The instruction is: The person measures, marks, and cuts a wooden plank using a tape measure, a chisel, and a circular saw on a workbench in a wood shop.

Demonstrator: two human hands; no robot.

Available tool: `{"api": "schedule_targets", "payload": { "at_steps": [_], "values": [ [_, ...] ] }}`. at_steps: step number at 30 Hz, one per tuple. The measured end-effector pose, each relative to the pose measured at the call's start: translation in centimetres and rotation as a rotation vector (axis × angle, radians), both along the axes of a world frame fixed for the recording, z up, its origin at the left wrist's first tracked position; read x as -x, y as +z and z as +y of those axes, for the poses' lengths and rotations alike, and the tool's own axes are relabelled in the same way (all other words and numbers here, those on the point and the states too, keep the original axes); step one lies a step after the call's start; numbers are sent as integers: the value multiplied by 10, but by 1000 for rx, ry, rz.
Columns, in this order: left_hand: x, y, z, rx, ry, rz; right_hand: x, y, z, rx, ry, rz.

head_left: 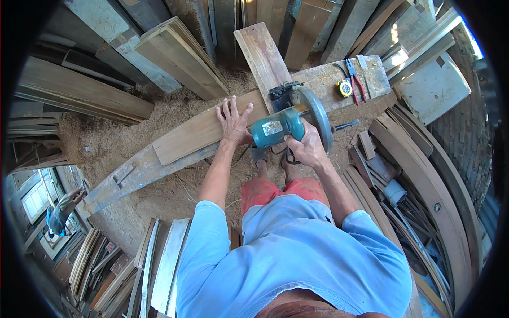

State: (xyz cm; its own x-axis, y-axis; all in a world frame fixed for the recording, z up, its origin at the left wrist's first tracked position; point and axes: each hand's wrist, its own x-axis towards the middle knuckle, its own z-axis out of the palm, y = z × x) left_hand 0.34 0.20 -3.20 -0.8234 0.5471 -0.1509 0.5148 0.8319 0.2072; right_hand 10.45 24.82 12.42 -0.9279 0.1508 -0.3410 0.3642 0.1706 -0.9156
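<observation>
My right hand [307, 146] is wrapped around the rear handle of a teal circular saw [273, 129] with a large round grey guard. The saw sits over the right end of a long brown board [196, 132]. My left hand [234, 121] lies on that board just left of the saw, palm down and fingers spread, holding nothing. A second board [260, 53] runs away from me beyond the saw, crosswise to the first. Whether the blade touches wood is hidden by the saw body.
The board rests on a long, worn plank bench [127, 172]. A yellow tape measure [344, 88] and red-and-blue pliers [357, 82] lie at its right end. Sawdust [101, 138] covers the floor. Stacked boards [180, 58] surround me. Another person [61, 214] is far left.
</observation>
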Motion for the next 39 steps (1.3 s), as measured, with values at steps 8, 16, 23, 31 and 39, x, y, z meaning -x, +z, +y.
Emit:
{"api": "schedule_targets", "payload": {
  "at_steps": [8,16,23,31,39],
  "values": [
    [-1,-36,-15,53,-62,272,11,4,-1,-10,19,-36],
    [-2,-21,-7,-28,-15,114,14,-3,0,-74,28,1],
    [0,2,-1,-13,3,80,8,10,4,-102,2,-23],
    [0,21,2,-56,-11,-10,-62,46,37,-11,-73,41],
    [1,16,-1,-37,-41,0,-102,55,65,66,-244,-193]
  ]
}}
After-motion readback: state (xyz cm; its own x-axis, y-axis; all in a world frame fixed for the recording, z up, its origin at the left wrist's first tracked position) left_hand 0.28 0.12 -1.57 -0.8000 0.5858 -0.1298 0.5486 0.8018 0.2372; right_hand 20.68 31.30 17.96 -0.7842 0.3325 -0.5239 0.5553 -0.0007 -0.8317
